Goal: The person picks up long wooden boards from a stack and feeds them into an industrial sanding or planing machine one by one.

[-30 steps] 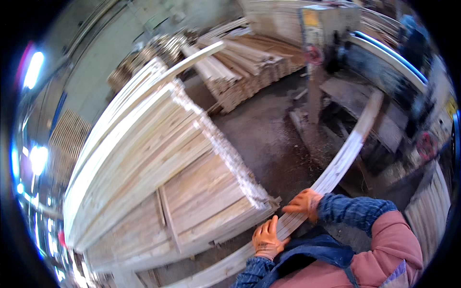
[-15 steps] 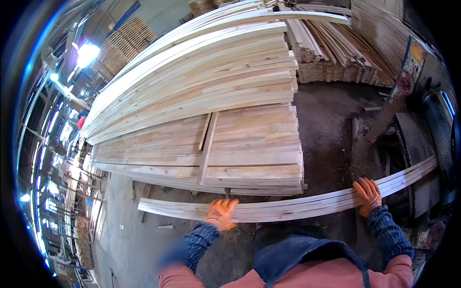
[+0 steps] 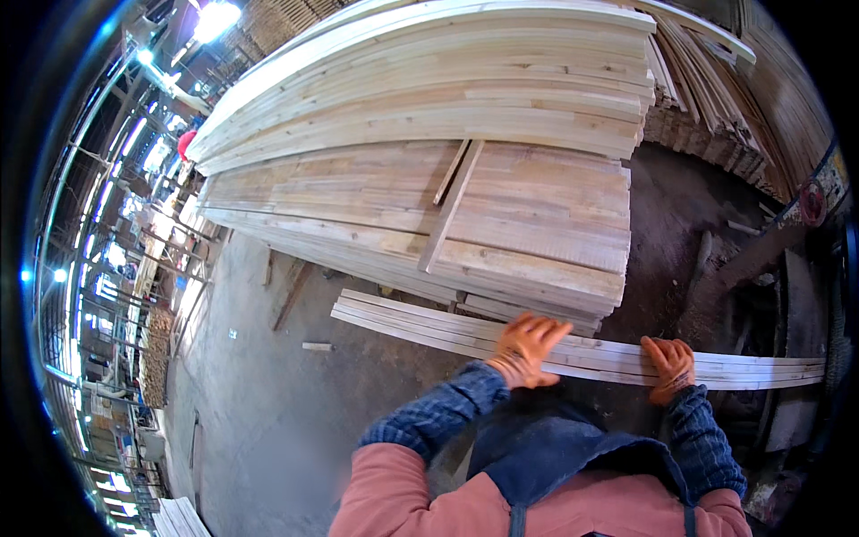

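Observation:
Several long, narrow wooden strips [image 3: 412, 324] lie side by side as one bundle in front of my body. My left hand [image 3: 528, 349], in an orange glove, grips the bundle near its middle, fingers over the far edge and thumb at the near side. Farther right, my right hand [image 3: 668, 369], gloved the same way, has its fingers curled over the strips. The right end of the bundle reaches dark machinery [image 3: 801, 313]. Glove palms and the undersides of the strips are hidden.
Beyond the strips stands a large stack of boards [image 3: 537, 210], with a loose batten [image 3: 454, 201] across its lower level. More timber [image 3: 716, 98] is piled at the far right. A small wood offcut [image 3: 317, 346] lies on the concrete floor [image 3: 268, 430]. Pale boards [image 3: 179, 519] show at the lower left.
My left hand has slid along the strips toward my right hand. The bundle's left end now sits farther right and higher in view, and the view itself has shifted and turned.

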Demonstrator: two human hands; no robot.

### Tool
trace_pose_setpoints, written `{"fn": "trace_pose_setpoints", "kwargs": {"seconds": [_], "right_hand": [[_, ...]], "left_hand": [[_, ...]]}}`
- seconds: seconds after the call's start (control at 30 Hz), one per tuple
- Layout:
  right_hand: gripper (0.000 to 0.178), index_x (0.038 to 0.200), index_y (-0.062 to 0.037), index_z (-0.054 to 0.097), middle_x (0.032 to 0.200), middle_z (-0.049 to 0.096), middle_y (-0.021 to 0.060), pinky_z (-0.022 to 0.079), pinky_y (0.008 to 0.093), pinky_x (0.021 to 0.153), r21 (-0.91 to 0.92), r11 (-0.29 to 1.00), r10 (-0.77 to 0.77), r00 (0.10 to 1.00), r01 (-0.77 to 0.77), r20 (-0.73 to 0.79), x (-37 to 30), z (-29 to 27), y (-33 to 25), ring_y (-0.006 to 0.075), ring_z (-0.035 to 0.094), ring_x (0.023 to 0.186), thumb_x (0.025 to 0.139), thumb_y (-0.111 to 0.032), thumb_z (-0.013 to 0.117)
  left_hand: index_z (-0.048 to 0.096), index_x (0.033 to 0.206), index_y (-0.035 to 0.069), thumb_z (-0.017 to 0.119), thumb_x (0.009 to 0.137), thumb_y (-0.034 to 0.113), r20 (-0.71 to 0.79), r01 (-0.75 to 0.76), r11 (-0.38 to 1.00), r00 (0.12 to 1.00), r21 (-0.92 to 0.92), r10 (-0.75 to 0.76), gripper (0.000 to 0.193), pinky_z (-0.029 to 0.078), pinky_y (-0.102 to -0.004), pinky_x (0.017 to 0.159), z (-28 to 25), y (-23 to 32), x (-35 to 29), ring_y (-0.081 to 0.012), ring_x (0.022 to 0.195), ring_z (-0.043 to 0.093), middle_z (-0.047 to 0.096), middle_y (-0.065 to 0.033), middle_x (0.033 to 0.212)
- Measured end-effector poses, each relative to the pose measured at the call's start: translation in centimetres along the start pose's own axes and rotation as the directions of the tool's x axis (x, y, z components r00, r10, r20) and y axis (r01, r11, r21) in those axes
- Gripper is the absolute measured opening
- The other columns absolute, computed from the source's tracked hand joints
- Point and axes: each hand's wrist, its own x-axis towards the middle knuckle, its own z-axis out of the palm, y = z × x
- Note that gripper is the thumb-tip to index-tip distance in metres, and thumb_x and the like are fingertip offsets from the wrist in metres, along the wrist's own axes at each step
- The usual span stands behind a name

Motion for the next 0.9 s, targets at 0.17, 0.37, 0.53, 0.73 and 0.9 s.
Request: {"fn": "trace_pose_setpoints", "kwargs": {"seconds": [0.17, 0.37, 0.53, 0.73, 0.9], "right_hand": [[0.107, 0.15, -0.0217, 0.048, 0.14, 0.058, 0.0157, 0.03, 0.0519, 0.124, -0.057, 0.992, 0.104, 0.992, -0.108, -0.075, -4.2, 1.0, 6.1, 0.0377, 0.051, 0.135, 0.05, -0.004, 0.08], [0.093, 0.147, -0.0136, 0.053, 0.139, 0.06, 0.019, 0.036, 0.0511, 0.121, 0.094, 0.987, 0.153, 0.948, -0.131, -0.28, -6.7, -0.4, 6.9, 0.0412, 0.051, 0.136, 0.058, -0.007, 0.079], [0.067, 0.143, -0.0011, 0.056, 0.145, 0.059, 0.0206, 0.041, 0.045, 0.118, 0.567, 0.823, 0.22, 0.943, -0.042, -0.249, -3.6, -5.0, 2.8, 0.0356, 0.057, 0.135, 0.078, -0.007, 0.074], [0.067, 0.154, 0.0005, 0.04, 0.153, 0.051, 0.0204, 0.039, 0.0423, 0.119, 0.847, 0.46, 0.34, 0.828, 0.267, -0.445, 7.2, -9.3, -0.5, 0.0318, 0.052, 0.14, 0.094, -0.007, 0.068], [0.08, 0.161, -0.0049, 0.03, 0.163, 0.038, 0.0181, 0.033, 0.0444, 0.122, 0.941, 0.109, 0.4, 0.852, 0.322, -0.338, 18.6, -14.5, -2.3, 0.031, 0.04, 0.15, 0.098, -0.035, 0.07]], "left_hand": [[0.036, 0.156, 0.009, 0.087, 0.07, 0.051, 0.126, 0.057, 0.97, 0.988, 0.238, -0.089, 0.109, 0.03, -0.0542, 0.121, -4.7, -9.4, -7.9, -0.0395, 0.136, 0.05, 0.054, -0.0214, 0.145], [0.047, 0.148, 0.011, 0.088, 0.064, 0.044, 0.153, 0.169, 0.929, 0.961, 0.328, -0.229, 0.099, 0.033, -0.0512, 0.119, -6.2, -11.8, -9.4, -0.0367, 0.128, 0.056, 0.06, -0.0184, 0.138], [0.05, 0.145, 0.013, 0.089, 0.064, 0.04, 0.13, 0.109, 0.954, 0.98, 0.279, -0.15, 0.094, 0.04, -0.0489, 0.113, -4.9, -5.3, -5.7, -0.0378, 0.122, 0.058, 0.062, -0.0152, 0.127], [0.045, 0.151, 0.009, 0.087, 0.072, 0.039, 0.205, 0.031, 0.995, 0.978, 0.09, -0.049, 0.095, 0.042, -0.0512, 0.112, -3.6, 1.0, -1.6, -0.0399, 0.126, 0.056, 0.061, -0.0186, 0.133], [0.051, 0.146, 0.007, 0.079, 0.083, 0.025, -0.084, -0.261, 0.931, 0.965, -0.254, 0.247, 0.072, 0.052, -0.0489, 0.099, -4.2, 2.1, 0.6, -0.04, 0.11, 0.065, 0.068, -0.0193, 0.119]]}}
